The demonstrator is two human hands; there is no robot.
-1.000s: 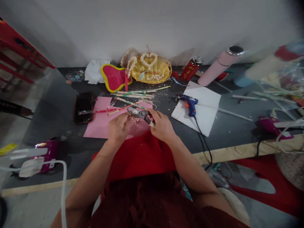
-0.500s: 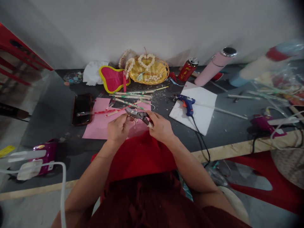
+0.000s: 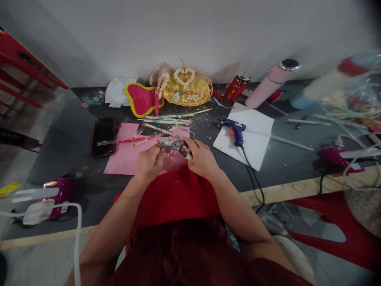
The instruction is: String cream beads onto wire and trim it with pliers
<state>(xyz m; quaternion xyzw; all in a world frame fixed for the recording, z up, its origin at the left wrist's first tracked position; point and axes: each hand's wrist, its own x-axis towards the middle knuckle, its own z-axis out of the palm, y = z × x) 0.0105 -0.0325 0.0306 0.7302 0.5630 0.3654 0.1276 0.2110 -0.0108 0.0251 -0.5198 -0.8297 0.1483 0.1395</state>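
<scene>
My right hand (image 3: 203, 158) is closed round the handles of a pair of pruning shears (image 3: 175, 145), whose curved blades point left. My left hand (image 3: 149, 161) is closed in a pinch by the blade tips; whatever lies between its fingers is too small and hidden to name. Beneath both hands a sheet of pink paper (image 3: 119, 159) lies on the dark table, with small pale bits on it under the shears. Just beyond are several printed chopsticks (image 3: 166, 121), some in clear wrappers.
A blue glue gun (image 3: 236, 130) rests on a white board (image 3: 258, 155), its cord trailing over the front edge. Behind are a yellow wicker basket (image 3: 205, 89), a red can (image 3: 237, 87) and a pink flask (image 3: 270, 84). A phone (image 3: 102, 137) lies left.
The view has shifted very slightly. Both hands and the shears keep almost the same place, with the blades turned a little.
</scene>
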